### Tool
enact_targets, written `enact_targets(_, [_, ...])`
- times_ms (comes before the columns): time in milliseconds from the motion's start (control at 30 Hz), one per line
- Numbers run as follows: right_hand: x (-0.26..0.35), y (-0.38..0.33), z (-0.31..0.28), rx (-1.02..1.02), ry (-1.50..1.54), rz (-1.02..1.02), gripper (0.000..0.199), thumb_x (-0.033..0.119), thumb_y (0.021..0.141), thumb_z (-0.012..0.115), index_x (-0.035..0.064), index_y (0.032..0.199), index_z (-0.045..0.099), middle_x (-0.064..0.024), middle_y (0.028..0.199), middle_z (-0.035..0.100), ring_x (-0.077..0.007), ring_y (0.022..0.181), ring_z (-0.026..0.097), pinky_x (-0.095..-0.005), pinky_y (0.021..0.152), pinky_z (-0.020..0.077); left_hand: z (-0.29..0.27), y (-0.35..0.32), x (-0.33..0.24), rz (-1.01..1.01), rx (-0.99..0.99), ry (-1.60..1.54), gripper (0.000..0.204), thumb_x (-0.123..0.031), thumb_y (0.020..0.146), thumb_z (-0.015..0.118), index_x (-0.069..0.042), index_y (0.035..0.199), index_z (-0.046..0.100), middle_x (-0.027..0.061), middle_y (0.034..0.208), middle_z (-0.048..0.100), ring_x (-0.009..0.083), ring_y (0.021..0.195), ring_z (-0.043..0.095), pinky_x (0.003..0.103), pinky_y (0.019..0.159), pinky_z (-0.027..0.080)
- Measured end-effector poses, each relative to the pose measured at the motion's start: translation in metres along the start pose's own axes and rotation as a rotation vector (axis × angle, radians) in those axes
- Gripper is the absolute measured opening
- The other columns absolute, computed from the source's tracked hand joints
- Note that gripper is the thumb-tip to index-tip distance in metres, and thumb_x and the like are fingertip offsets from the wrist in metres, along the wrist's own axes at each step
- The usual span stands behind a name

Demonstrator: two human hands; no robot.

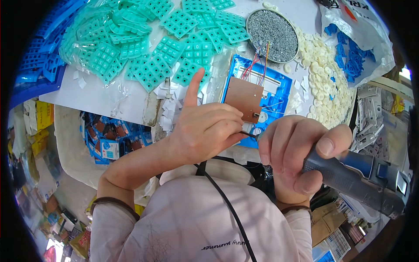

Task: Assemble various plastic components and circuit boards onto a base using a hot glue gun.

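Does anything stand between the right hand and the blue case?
Yes: the bit of the screwdriver held in the right hand. The left hand is also close to the bit's tip, near the case.

The green keypad sheets [198,52] bear light digits [197,46] on their keys. Dark lettering [224,246], inverted in view, marks the pale shirt [187,218]. Large black characters [365,6] mark the whitish plastic bag [377,41].
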State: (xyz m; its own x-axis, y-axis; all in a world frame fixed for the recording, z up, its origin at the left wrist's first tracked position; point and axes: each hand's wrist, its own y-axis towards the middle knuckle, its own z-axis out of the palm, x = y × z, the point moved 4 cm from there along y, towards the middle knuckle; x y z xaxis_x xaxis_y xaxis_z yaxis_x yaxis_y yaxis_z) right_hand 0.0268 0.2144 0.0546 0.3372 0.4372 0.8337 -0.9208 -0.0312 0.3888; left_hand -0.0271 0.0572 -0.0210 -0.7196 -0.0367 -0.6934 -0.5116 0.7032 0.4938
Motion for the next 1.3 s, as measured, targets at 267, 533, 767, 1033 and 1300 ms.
enact_targets(267, [-0.029, -0.009, -0.017, -0.033, -0.163, -0.021, 0.043, 0.010, 0.095, 0.074, 0.0083, 0.127, 0.045, -0.0064, 0.078, 0.060, -0.0168, 0.069, 0.057, -0.0372, 0.071, 0.0550, -0.039, -0.004, 0.025, -0.182, -0.059, 0.189, 0.016, -0.017, 0.088, 0.075, -0.012, 0.081, 0.062, 0.0006, 0.079, 0.066, 0.0202, 0.075, 0.067, 0.061, 0.118, 0.022])
enact_targets(533, [-0.040, -0.007, -0.005, -0.058, -0.274, -0.071, 0.033, 0.000, 0.091, 0.075, 0.0050, 0.111, 0.050, -0.0078, 0.076, 0.060, -0.0176, 0.065, 0.059, -0.0338, 0.062, 0.0534, -0.028, -0.008, 0.022, -0.153, -0.044, 0.081, 0.020, -0.015, 0.083, 0.078, -0.014, 0.077, 0.059, -0.0010, 0.073, 0.060, 0.0193, 0.070, 0.063, 0.059, 0.117, 0.023])
enact_targets(767, [-0.040, -0.006, -0.007, -0.052, -0.232, -0.028, 0.036, 0.002, 0.091, 0.075, 0.0038, 0.118, 0.051, -0.0063, 0.073, 0.059, -0.0179, 0.062, 0.058, -0.0331, 0.058, 0.0506, -0.011, -0.010, 0.014, -0.101, -0.009, 0.135, 0.019, -0.012, 0.080, 0.080, -0.015, 0.092, 0.065, -0.0026, 0.093, 0.070, 0.0177, 0.091, 0.070, 0.064, 0.120, 0.012])
enact_targets(1033, [-0.009, 0.011, 0.002, 0.057, 0.004, -0.010, 0.049, 0.018, 0.091, 0.080, 0.0093, 0.129, 0.051, -0.0035, 0.072, 0.059, -0.0186, 0.064, 0.057, -0.0362, 0.061, 0.0514, -0.007, -0.003, 0.003, -0.075, -0.038, 0.091, 0.020, -0.014, 0.077, 0.082, -0.015, 0.093, 0.069, -0.0025, 0.094, 0.072, 0.0172, 0.093, 0.070, 0.067, 0.121, 0.009])
enact_targets(1300, [-0.016, 0.015, 0.005, 0.027, -0.059, -0.007, 0.045, 0.024, 0.092, 0.079, 0.0120, 0.127, 0.053, -0.0011, 0.070, 0.057, -0.0169, 0.063, 0.055, -0.0348, 0.059, 0.0491, -0.010, -0.004, 0.010, -0.050, -0.069, 0.153, 0.021, -0.019, 0.071, 0.086, -0.015, 0.085, 0.070, -0.0044, 0.094, 0.070, 0.0137, 0.094, 0.068, 0.068, 0.119, 0.012])
